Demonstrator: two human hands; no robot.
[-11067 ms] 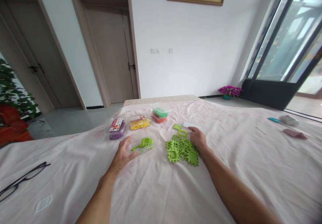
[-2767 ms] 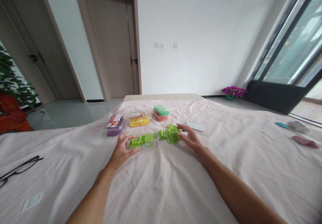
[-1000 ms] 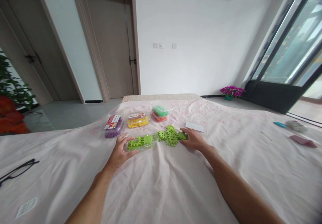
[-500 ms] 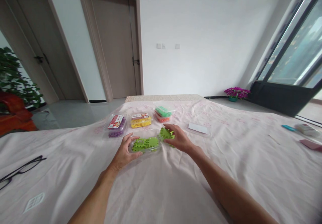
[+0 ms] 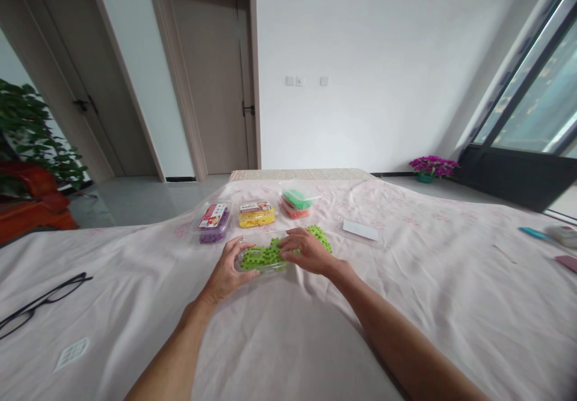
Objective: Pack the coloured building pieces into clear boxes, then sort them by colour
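With the clear plastic tub (image 5: 273, 268) as the dial's centre and twelve pointing away from the person, the left hand (image 5: 229, 270) grips its nine-o'clock end, thumb on the near side and fingers on the far side. Green interlocking foam-like tiles (image 5: 253, 259) lie inside the tub. The right hand (image 5: 305, 251) reaches in from three o'clock, fingers bent against one green tile (image 5: 274, 247) above the others; whether it grips that tile cannot be told. More loose green tiles (image 5: 321, 238) sit just beyond this hand, partly hidden, on the pale floral cloth (image 5: 315, 341). A purple-filled box (image 5: 213, 223) stands towards ten o'clock, a yellow-filled box (image 5: 256, 214) near twelve, and a box of green and orange pieces (image 5: 296, 202) at one.
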